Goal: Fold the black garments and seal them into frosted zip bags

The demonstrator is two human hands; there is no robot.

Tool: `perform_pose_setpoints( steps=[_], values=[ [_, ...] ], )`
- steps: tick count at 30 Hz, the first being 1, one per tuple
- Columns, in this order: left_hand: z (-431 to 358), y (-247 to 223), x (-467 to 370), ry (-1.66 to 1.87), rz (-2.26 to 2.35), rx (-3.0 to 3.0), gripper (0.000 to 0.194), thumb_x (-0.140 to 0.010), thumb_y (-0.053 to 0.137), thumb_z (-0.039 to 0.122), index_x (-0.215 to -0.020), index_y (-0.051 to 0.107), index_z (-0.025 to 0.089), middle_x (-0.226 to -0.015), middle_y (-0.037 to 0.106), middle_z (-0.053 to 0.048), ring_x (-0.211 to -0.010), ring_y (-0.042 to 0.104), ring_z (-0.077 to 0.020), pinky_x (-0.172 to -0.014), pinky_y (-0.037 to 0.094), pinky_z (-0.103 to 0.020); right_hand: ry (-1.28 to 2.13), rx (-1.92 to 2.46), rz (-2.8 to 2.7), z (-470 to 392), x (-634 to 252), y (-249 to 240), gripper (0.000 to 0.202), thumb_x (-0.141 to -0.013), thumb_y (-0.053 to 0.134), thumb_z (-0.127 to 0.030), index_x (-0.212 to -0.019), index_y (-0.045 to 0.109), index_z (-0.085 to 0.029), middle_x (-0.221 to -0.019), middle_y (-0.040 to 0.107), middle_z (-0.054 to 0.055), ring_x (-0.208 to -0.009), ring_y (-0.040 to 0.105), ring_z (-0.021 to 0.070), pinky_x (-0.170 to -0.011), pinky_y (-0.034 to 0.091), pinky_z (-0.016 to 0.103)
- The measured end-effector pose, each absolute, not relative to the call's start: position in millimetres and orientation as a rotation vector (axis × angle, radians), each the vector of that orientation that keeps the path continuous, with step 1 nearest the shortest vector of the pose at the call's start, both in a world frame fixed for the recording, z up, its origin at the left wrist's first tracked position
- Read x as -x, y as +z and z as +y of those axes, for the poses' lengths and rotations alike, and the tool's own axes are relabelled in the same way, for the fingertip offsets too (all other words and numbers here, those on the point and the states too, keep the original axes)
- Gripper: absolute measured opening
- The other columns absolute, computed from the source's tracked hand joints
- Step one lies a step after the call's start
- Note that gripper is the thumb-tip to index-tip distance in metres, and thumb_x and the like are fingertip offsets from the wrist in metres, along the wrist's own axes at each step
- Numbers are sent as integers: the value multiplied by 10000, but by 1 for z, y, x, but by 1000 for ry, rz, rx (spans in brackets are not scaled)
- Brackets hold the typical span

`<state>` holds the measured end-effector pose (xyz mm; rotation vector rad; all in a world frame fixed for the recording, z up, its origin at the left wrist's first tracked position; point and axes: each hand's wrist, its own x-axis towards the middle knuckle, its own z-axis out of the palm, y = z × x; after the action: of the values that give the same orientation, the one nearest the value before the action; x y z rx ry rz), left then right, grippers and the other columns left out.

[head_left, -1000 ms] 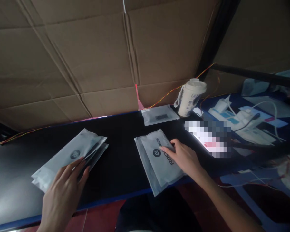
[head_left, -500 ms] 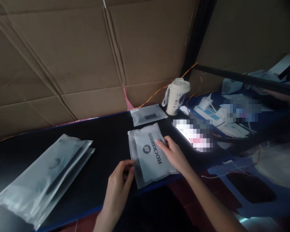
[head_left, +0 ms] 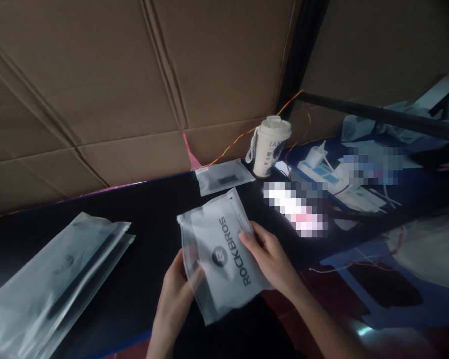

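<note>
L hand (head_left: 179, 294): thumb on front, fingers behind, pinching lower-left edge of ROCKBROS pouch (head_left: 224, 254).
R hand (head_left: 271, 259): fingers curled, gripping pouch's right edge.
Pouch pos: lifted off black table (head_left: 153, 214), tilted, near front edge.
Left: stack of clear bags (head_left: 48, 284), lying flat.
Back: small bag (head_left: 224, 176), white cup (head_left: 268, 147) beside it.

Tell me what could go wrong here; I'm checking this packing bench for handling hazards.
1. The ROCKBROS pouch is held by both hands over the table edge; the left hand grips only a corner, so the slick plastic could slip to the floor.
2. The stack of pouches at the left seems to overhang the near edge and may slide off.
3. The lidded cup stands next to loose wires; a bump or snag could tip it.
</note>
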<state>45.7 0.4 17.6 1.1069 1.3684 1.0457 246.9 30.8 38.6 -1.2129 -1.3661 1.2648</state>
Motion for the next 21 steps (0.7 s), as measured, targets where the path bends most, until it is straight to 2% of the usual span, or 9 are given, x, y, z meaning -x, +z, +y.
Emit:
perform_pose_setpoints(
  steps=[2, 4, 10, 15, 18, 21],
  values=[
    [1, 18, -48, 1106, 1379, -1091, 476, -645, 772, 409, -1027, 607, 177, -879, 686, -54, -831, 673, -257, -670, 558, -314, 1314, 1192, -1410, 26, -247, 43, 327, -876, 524, -515, -816, 594, -202, -718, 610, -6, -685, 577, 158, -596, 460, 249],
    [2, 19, -51, 1163, 1386, -1074, 519, -593, 803, 373, -1034, 594, 196, -953, 690, -53, -877, 671, -268, -730, 560, -335, 1307, 1204, -1443, 25, -248, 43, 319, -879, 526, -506, -826, 609, -203, -712, 606, -10, -683, 573, 155, -594, 458, 245],
    [3, 21, -55, 1198, 1414, -987, 523, -658, 772, 382, -1056, 466, 235, -807, 653, 3, -724, 666, -205, -595, 537, -282, 1009, 1421, -1591, 40, -261, 32, 311, -884, 519, -484, -825, 665, -216, -608, 545, -33, -572, 500, 129, -525, 390, 237],
    [9, 15, -22, 1196, 1758, -1112, 546, -689, 728, 491, -1087, 447, 244, -904, 649, -28, -775, 663, -220, -635, 531, -317, 771, 1592, -1622, 59, -289, 25, 282, -884, 506, -440, -814, 653, -210, -663, 629, 2, -618, 580, 163, -570, 446, 264],
    [13, 11, 3, 1049, 2049, -1346, 613, -707, 668, 585, -1175, 472, 242, -862, 621, -24, -751, 647, -245, -656, 526, -375, 578, 1737, -1652, 69, -304, 25, 274, -869, 536, -429, -989, 633, -203, -775, 682, 46, -695, 636, 210, -614, 493, 309],
    [14, 15, 9, 1006, 2297, -1552, 715, -742, 585, 646, -1297, 430, 222, -962, 605, -65, -831, 639, -280, -718, 522, -429, 139, 1809, -1715, 74, -304, 27, 494, -872, 554, -424, -1282, 489, -155, -1072, 666, 161, -973, 630, 316, -763, 522, 428]
  ],
)
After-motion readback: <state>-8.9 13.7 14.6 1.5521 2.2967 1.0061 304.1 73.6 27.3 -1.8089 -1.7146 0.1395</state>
